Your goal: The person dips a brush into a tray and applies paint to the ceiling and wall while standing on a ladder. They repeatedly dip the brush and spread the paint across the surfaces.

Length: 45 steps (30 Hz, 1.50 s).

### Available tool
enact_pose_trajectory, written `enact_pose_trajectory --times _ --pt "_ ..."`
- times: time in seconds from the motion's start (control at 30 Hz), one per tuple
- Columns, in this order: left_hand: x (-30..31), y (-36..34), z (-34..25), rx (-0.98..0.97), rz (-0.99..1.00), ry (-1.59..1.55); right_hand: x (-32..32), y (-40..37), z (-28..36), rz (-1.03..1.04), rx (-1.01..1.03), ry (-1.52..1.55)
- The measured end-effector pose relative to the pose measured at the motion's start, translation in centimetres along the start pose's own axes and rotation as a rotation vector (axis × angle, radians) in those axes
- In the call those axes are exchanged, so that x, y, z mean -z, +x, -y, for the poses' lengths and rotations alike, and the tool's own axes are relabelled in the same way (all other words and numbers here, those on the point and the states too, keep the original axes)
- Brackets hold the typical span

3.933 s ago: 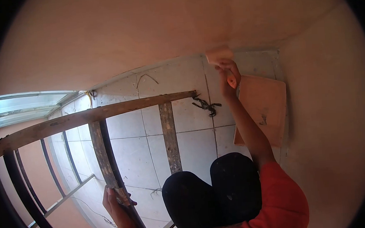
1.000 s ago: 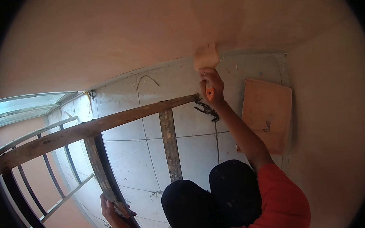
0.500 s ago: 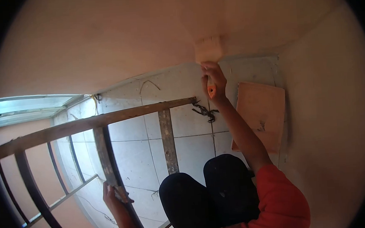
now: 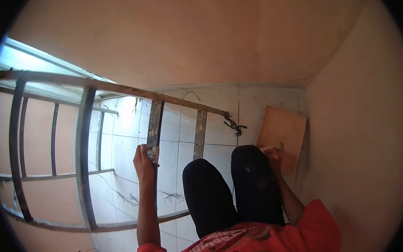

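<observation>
My left hand [image 4: 143, 161] is wrapped around a worn wooden rung [image 4: 154, 124] of a ladder-like frame in front of me. Down beside my right knee [image 4: 252, 169], my right hand [image 4: 273, 155] is closed on a paint brush [image 4: 266, 148]. Only a pale strip of the brush shows behind the knee. The hand is over the lower edge of a peach-smeared board [image 4: 282, 132] leaning in the corner. I wear black trousers and a red shirt.
A long wooden rail [image 4: 116, 88] runs from upper left to the corner, with black wire [image 4: 234, 124] tied at its end. A metal window grille [image 4: 50, 149] is at the left. Below lies a pale tiled floor [image 4: 124, 144]. Peach walls [image 4: 358, 130] close in ahead and at right.
My right hand has dropped from the wall, where it held the brush up, to beside my right knee. My view has swung left and down. My left hand grips higher on the rung.
</observation>
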<state>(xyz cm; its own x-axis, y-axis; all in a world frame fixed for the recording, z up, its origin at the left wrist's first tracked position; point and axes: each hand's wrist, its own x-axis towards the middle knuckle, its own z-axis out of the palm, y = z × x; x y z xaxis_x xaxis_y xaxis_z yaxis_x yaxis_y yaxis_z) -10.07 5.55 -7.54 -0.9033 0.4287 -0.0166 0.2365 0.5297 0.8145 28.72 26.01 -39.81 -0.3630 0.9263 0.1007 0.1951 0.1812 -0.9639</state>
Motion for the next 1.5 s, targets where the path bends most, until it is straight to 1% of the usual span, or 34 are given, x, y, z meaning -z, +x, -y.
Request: enact_pose_trajectory --times 0.03,0.07,0.1,0.13,0.2,0.23,0.27,0.3,0.33,0.37,0.4,0.43,0.5,0.57,0.7,0.77,0.8,0.83,0.9,0.97,1.0,1.03,1.07,1.1,1.13,1.17,1.2,1.23,1.27,1.33,1.4,1.5 --pt "-0.3 -0.5 -1.1 0.046 -0.009 -0.014 1.3 0.2 0.2 0.001 0.015 0.002" --pt "-0.2 -0.4 -1.0 0.043 -0.010 0.027 2.3 0.6 0.3 0.019 -0.091 0.014" --pt "0.0 0.4 0.9 -0.027 -0.029 0.061 3.2 0.8 0.6 0.038 -0.199 0.026" --pt "0.0 0.4 0.9 -0.028 -0.033 0.070 4.0 1.4 0.5 0.038 -0.184 0.028" --pt "0.0 0.5 1.4 -0.027 -0.045 0.073 5.5 2.3 0.6 0.028 -0.270 -0.056" --pt "0.0 0.7 1.8 -0.070 -0.046 0.082 6.1 2.4 1.3 0.034 -0.260 -0.057" --pt "0.0 1.0 2.2 -0.115 -0.049 0.089 6.7 2.5 1.9 -0.002 -0.242 -0.054" --pt "0.0 1.2 2.8 -0.112 -0.059 0.083 7.3 2.5 2.7 -0.036 -0.226 -0.052" --pt "-0.1 1.3 3.0 -0.114 -0.055 0.110 7.9 2.5 3.2 -0.027 -0.217 -0.053" --pt "0.1 1.6 3.2 -0.119 -0.051 0.137 8.2 2.5 3.7 -0.059 -0.260 -0.004" --pt "0.4 1.4 2.6 -0.189 -0.099 0.283 8.5 2.3 4.1 -0.088 -0.307 0.045" --pt "0.5 0.9 2.1 -0.180 -0.106 0.282 8.7 1.9 3.1 -0.078 -0.304 0.042" --pt "0.3 0.2 1.0 -0.186 -0.177 0.274 8.7 1.9 0.9 -0.126 -0.250 0.044" --pt "0.4 -0.5 0.2 -0.191 -0.207 0.285 8.9 1.9 -0.1 -0.111 -0.263 -0.008" --pt "0.5 -1.4 -1.0 -0.219 -0.209 0.316 9.0 2.2 1.6 -0.120 -0.273 -0.064" --pt "0.1 -1.6 -0.8 -0.514 -0.287 0.251 8.7 2.0 -0.1 -0.121 -0.274 -0.082" --pt "0.0 -1.9 -1.1 -0.628 -0.378 0.342 9.1 1.9 -0.8 -0.123 -0.274 -0.100" --pt "-0.2 -2.9 -2.5 -0.764 -0.447 0.439 9.4 1.8 0.0 -0.119 -0.277 -0.114" --pt "-1.6 -5.3 -6.1 -0.888 -0.357 0.394 8.3 1.7 1.4 -0.141 -0.368 -0.173" --pt "-4.5 -8.0 -9.8 -1.022 -0.063 0.084 8.3 2.0 1.5 -0.108 -0.369 -0.149" --pt "-6.1 -9.8 -12.3 -1.118 0.119 0.015 8.4 1.8 1.2 -0.085 -0.370 -0.114" --pt "-7.1 -12.1 -15.5 -1.283 0.290 0.095 8.9 1.9 -1.8 -0.045 -0.359 -0.138" --pt "-9.1 -14.2 -18.2 -1.499 0.452 -0.099 9.5 2.4 -6.8 -0.074 -0.303 -0.175" --pt "-11.1 -16.9 -21.1 -1.676 0.567 -0.074 9.1 3.2 -9.3 -0.081 -0.237 -0.206" --pt "-11.6 -20.4 -24.5 -1.775 0.659 0.047 7.7 3.1 -4.6 0.016 -0.207 -0.224" --pt "-12.7 -23.6 -27.9 -1.912 0.668 0.025 6.0 2.3 -1.9 0.127 -0.175 -0.249" --pt "-12.8 -26.2 -30.9 -2.049 0.712 -0.065 3.2 1.9 -0.2 0.250 -0.139 -0.271" --pt "-13.7 -28.5 -34.1 -2.215 0.774 0.012 -0.1 1.6 0.4 0.366 -0.107 -0.292" --pt "-11.8 -26.9 -33.1 -2.126 0.720 0.046 -1.7 0.2 0.8 0.468 -0.087 -0.320" --pt "-10.4 -26.1 -31.2 -1.917 0.582 0.145 -2.1 -2.9 0.8 0.595 -0.080 -0.376" --pt "-10.2 -26.2 -30.8 -1.795 0.510 0.204 -0.9 -4.2 0.3 0.615 -0.098 -0.412" --pt "-10.4 -26.5 -31.5 -1.681 0.436 0.280 1.0 -5.1 0.6 0.570 -0.130 -0.444"
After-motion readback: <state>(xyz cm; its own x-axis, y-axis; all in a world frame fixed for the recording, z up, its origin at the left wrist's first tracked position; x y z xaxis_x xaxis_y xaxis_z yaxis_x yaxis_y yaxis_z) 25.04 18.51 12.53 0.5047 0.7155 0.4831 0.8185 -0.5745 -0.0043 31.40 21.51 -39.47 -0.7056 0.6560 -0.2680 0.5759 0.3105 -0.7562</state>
